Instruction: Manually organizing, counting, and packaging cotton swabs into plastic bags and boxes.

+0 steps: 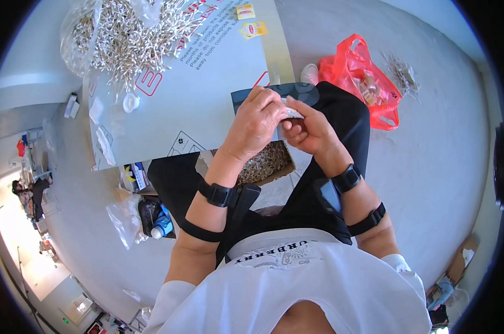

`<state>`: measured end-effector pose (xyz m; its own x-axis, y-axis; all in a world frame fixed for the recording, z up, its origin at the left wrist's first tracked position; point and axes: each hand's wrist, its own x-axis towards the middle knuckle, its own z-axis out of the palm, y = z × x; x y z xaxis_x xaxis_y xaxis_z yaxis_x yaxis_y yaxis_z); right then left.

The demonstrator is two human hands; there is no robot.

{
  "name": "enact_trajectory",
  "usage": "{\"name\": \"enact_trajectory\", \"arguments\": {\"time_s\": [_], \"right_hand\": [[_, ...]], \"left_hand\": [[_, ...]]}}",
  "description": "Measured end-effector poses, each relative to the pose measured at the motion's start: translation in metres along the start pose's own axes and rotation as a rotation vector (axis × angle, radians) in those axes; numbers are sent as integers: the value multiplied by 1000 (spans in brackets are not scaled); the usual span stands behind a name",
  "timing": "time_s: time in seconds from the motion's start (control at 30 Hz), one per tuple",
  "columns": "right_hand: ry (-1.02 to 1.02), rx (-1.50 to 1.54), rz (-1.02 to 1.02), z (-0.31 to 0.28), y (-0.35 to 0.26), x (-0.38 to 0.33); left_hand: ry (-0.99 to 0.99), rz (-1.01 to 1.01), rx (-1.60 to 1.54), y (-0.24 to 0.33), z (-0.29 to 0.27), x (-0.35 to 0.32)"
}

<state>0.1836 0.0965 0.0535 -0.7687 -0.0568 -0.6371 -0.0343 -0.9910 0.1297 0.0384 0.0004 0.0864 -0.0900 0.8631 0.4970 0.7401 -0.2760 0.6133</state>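
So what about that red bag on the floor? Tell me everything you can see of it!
The red bag looks like thin, shiny, crumpled plastic. It sits on the grey floor, to the right of the person's black-trousered knee. Its mouth is open, and loop handles flop out at opposite ends. Inside are small pinkish-tan pieces, too small to make out well. Nobody is holding it.

A hand can pass across the middle of the tabletop [199,103]. A loose heap of white-tipped sticks [135,36] blocks its far left part, with a round white cap [130,102] just nearer and white scraps [104,146] along the left edge. Two yellow packets [254,30] lie near the right edge. The left hand [256,119] and right hand [314,131], fingers around a white piece [292,113], obstruct the near right corner.
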Motion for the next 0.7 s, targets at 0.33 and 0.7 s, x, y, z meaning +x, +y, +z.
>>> {"name": "enact_trajectory", "arguments": {"time_s": [0.33,0.7], "right_hand": [[171,-1753,-1547,17,12,-17],[84,-1958,-1607,23,-1,-6]], "left_hand": [[76,-43,4,-14,0,0],[22,-110,-80,-19,-3,-4]]}}
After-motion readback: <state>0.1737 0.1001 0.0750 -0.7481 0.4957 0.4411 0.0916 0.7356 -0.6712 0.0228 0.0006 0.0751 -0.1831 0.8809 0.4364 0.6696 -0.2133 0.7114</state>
